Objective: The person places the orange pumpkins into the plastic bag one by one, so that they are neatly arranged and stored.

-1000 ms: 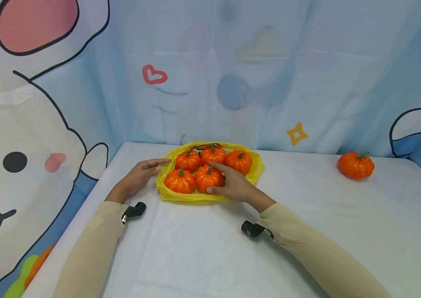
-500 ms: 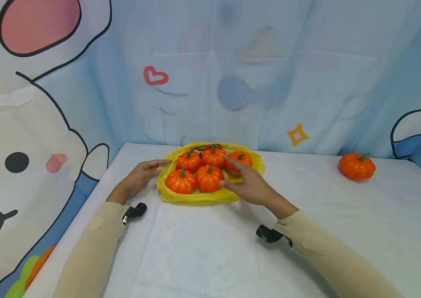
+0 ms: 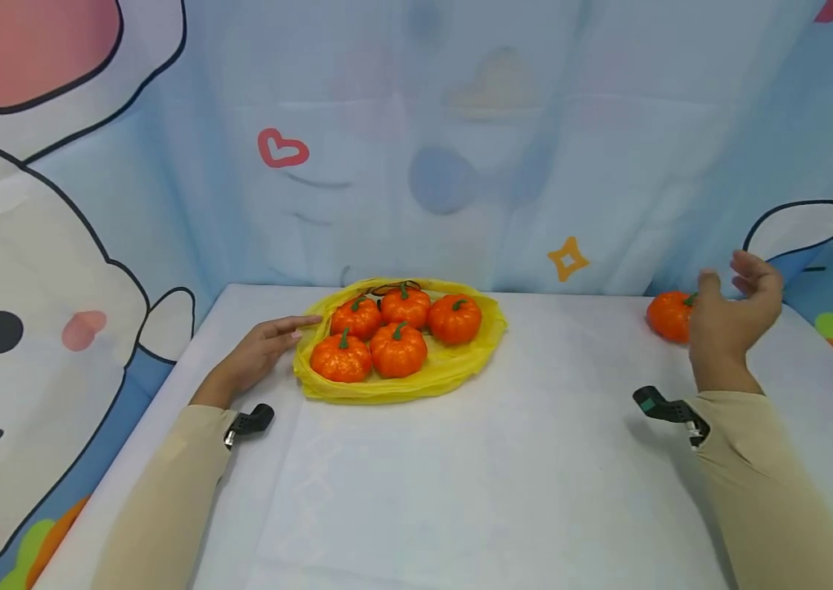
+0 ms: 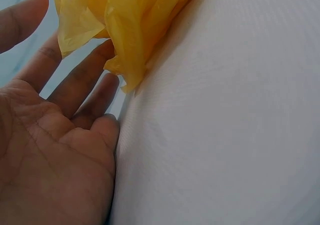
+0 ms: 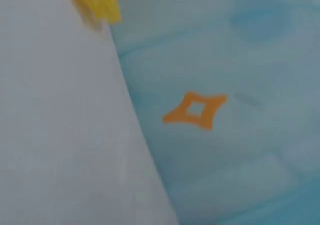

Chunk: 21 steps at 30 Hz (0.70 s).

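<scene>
A yellow plastic bag (image 3: 453, 365), its rim spread wide, lies near the back of the table with several small orange pumpkins (image 3: 399, 351) inside. My left hand (image 3: 257, 356) is at the bag's left side, fingers extended. In the left wrist view, the fingers of that hand (image 4: 55, 145) reach the crumpled yellow plastic (image 4: 127, 30) without curling round it. Far to the right, my right hand (image 3: 735, 319) is raised with loosely bent fingers and nothing in them. A single orange pumpkin (image 3: 669, 317) stands just behind it, partly covered by the hand.
A white cloth covers the table (image 3: 460, 492). Behind it hangs a light blue printed curtain (image 3: 387, 164), meeting the table's back edge. A white cartoon figure (image 3: 40, 270) is printed on the left side. Dark wrist cameras (image 3: 252, 419) sit at both cuffs.
My right hand has left a pumpkin in the bag and swung far right to the lone pumpkin. The left hand stays beside the bag. The head view has shifted slightly right.
</scene>
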Tool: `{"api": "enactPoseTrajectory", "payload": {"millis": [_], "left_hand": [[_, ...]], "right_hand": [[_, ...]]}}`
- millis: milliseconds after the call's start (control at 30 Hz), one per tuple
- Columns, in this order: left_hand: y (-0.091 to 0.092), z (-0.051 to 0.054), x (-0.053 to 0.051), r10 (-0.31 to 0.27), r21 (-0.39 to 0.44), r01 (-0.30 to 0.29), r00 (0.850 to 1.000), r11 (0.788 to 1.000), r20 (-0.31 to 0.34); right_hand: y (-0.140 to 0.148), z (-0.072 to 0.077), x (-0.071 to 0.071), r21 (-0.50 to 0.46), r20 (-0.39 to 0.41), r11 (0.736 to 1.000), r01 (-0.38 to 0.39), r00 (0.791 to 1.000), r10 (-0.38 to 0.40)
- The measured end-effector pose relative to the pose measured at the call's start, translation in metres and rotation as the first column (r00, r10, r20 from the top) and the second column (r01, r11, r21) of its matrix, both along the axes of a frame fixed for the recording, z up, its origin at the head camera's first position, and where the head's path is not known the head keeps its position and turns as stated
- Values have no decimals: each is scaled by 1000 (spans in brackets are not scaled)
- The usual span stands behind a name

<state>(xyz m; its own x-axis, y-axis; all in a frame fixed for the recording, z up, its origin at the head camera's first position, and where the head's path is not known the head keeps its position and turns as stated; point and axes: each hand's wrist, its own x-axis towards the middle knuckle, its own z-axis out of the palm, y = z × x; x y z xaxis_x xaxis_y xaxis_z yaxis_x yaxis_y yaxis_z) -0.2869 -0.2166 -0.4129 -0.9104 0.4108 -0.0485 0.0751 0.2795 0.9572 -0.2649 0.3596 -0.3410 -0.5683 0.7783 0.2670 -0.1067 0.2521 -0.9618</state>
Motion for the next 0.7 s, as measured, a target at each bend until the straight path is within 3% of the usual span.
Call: {"api": "enactPoseTrajectory", "payload": {"millis": [67, 133, 200, 433, 567, 700], "left_hand": [[-1, 0, 0, -5, 6, 5, 1000, 1000, -1], [-1, 0, 1, -7, 17, 7, 1000, 1000, 3], [0, 0, 1, -10, 19, 10, 1000, 1000, -1], [-1, -2, 1, -18, 37, 18, 1000, 999, 0], [-1, -2, 0, -17, 46, 16, 1000, 999, 4], [-1, -2, 0, -13, 57, 12, 1000, 998, 12]], "right_hand": [[19, -8, -1, -140, 42, 990, 7, 999, -1], [33, -16, -2, -252, 106, 968, -19, 993, 47], [43, -24, -3, -303, 161, 952, -47, 982, 100], [59, -45, -7, -208, 381, 963, -169, 893, 239], [63, -51, -7, -169, 435, 957, -236, 854, 287], [68, -56, -7, -124, 493, 961, -246, 825, 275]]}}
